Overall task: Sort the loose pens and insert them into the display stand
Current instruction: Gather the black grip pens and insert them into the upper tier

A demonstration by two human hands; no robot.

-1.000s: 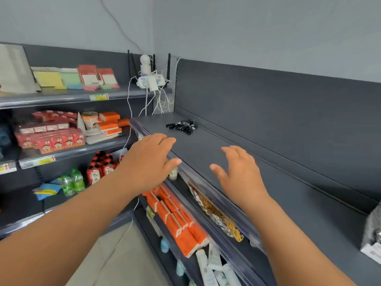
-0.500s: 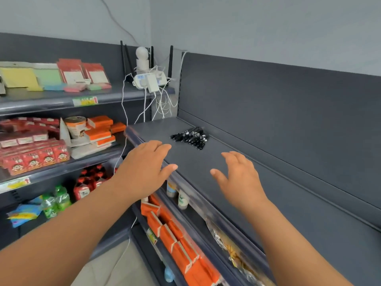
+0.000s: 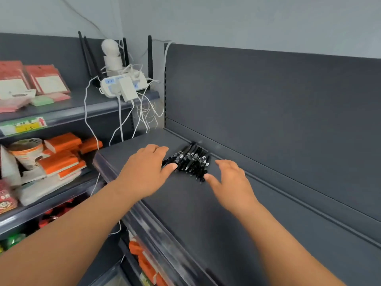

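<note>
Fingers point(image 3: 159, 150) of left hand point(image 3: 144, 172): spread and relaxed, holding nothing; right hand point(image 3: 233, 182) likewise. Grey shelf point(image 3: 206, 223): lay beneath both sets of fingers. Orange boxes point(image 3: 61, 159): sat well left of the fingers, lower down. Black pens point(image 3: 191, 159): lay in a loose heap between the fingertips, left thumb at its edge; contact could not be told.

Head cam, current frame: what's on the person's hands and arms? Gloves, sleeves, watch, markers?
Nothing worn shows. The left hand and right hand are bare: no gloves, rings or tape. The left forearm and right forearm are bare down to the frame edge: no sleeve cuff, watch, wristband, cable or tracking marker in view. Something very small could go unseen.
</note>
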